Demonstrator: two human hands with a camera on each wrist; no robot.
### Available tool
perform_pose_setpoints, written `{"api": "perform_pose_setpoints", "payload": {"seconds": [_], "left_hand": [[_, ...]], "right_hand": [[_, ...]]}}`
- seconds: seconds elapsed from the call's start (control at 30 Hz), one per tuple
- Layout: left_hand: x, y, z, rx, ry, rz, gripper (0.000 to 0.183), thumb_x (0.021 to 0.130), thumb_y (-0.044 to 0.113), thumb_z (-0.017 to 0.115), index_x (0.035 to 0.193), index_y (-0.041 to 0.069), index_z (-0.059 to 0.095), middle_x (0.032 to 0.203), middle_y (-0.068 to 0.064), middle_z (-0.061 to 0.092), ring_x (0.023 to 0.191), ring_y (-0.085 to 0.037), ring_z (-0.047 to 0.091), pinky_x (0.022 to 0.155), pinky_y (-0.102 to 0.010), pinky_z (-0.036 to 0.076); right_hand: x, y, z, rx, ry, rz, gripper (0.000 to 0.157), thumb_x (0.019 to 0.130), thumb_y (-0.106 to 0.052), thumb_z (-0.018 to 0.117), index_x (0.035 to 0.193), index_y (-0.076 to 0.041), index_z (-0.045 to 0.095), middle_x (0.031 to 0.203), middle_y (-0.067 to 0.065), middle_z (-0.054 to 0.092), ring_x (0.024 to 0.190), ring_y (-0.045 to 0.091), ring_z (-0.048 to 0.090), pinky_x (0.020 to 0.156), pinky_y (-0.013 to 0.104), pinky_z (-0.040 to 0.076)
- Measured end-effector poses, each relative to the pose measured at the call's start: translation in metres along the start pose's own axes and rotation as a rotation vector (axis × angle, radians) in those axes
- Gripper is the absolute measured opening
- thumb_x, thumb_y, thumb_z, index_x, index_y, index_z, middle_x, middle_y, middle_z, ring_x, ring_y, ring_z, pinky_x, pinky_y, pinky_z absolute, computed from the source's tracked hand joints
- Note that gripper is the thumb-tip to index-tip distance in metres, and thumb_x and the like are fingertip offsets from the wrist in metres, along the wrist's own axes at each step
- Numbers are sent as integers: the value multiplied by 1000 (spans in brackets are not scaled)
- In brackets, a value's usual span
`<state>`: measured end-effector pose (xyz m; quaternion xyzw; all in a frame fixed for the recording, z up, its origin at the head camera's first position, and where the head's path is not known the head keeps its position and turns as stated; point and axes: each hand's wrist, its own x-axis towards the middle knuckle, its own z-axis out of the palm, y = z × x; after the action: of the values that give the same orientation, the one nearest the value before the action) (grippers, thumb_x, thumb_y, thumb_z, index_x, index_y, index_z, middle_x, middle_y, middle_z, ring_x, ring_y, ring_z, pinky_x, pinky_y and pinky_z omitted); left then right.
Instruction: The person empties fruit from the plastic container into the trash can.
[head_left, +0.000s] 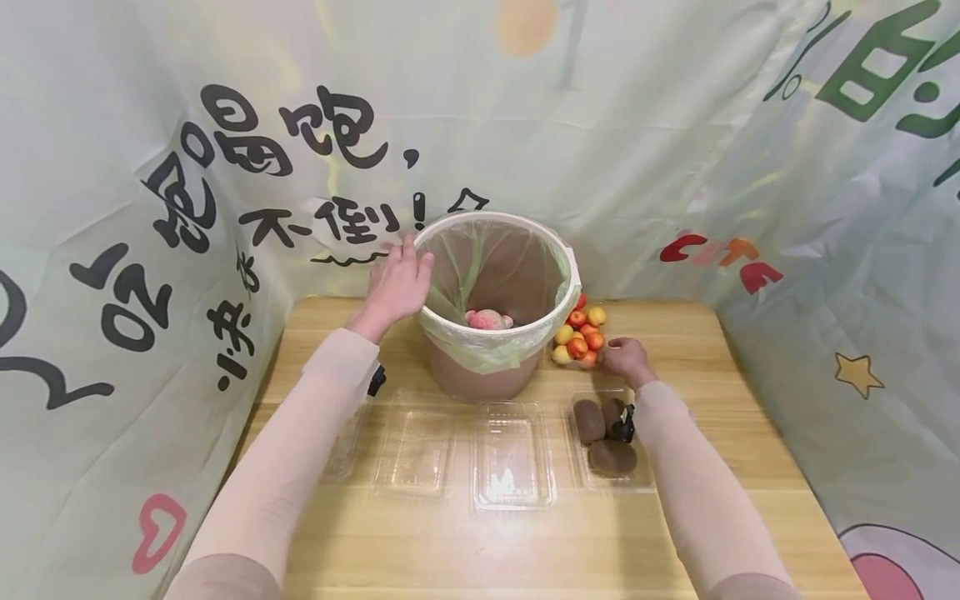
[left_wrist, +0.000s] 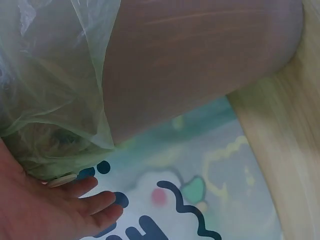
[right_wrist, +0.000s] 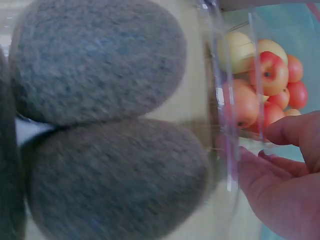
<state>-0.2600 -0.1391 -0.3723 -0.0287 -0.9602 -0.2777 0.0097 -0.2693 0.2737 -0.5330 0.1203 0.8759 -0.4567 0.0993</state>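
A brown bin point(head_left: 480, 367) with a white rim and a pale green bag lining stands at the table's back. My left hand point(head_left: 397, 279) touches the rim's left side with its fingers extended; the left wrist view shows them beside the bag point(left_wrist: 55, 100). Inside the bin lie pinkish, peach-like fruits point(head_left: 489, 320). Right of the bin is a clear box of small red and yellow apple-like fruits point(head_left: 579, 333). My right hand point(head_left: 628, 360) pinches that box's near right edge between thumb and fingers. Below the right wrist sits a clear box of brown kiwifruits point(head_left: 612, 457).
Two clear plastic boxes, a middle one point(head_left: 513, 454) and one to its left point(head_left: 415, 450), stand on the wooden table point(head_left: 480, 558). Another clear box point(head_left: 342, 450) is partly hidden by the left forearm. Printed cloth walls point(head_left: 637, 150) surround the table.
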Motion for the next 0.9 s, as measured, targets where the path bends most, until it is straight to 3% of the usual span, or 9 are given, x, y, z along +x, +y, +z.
{"api": "perform_pose_setpoints", "payload": {"seconds": [0.1, 0.27, 0.6, 0.73, 0.9], "left_hand": [[0, 1, 0, 6, -3, 0, 77, 113, 51, 18, 168, -2, 4, 170, -31, 22, 154, -52, 29, 130, -65, 18], [1, 1, 1, 11, -9, -7, 77, 113, 51, 19, 168, -1, 2, 170, -30, 22, 154, -50, 31, 130, -64, 20], [1, 3, -1, 16, 12, 2, 73, 113, 43, 25, 167, -2, 5, 166, -32, 29, 149, -49, 39, 128, -65, 25], [2, 3, -1, 26, 9, 2, 73, 113, 43, 24, 167, -3, 5, 166, -33, 29, 150, -49, 37, 128, -64, 24], [1, 3, -1, 39, -6, -2, 73, 113, 43, 23, 167, -3, 4, 167, -33, 27, 151, -50, 36, 128, -64, 24]], "right_hand": [[3, 5, 5, 27, 15, 17, 52, 101, -13, 55, 142, 19, 50, 134, 37, 57, 87, 18, 71, 76, 22, 62], [6, 8, 12, 102, 30, 27, 48, 103, -8, 50, 143, 18, 51, 139, 35, 54, 101, 25, 67, 87, 31, 65], [2, 8, 10, 294, 29, 25, 47, 102, 0, 50, 144, 21, 46, 138, 41, 56, 81, 6, 68, 84, 30, 66], [-1, 5, 5, 256, 61, 11, 49, 104, -6, 53, 146, 18, 48, 141, 40, 57, 82, 4, 69, 84, 25, 64], [-6, -3, -2, 162, 117, -22, 46, 102, -9, 57, 140, 16, 55, 134, 38, 64, 83, 6, 69, 73, 16, 59]]}}
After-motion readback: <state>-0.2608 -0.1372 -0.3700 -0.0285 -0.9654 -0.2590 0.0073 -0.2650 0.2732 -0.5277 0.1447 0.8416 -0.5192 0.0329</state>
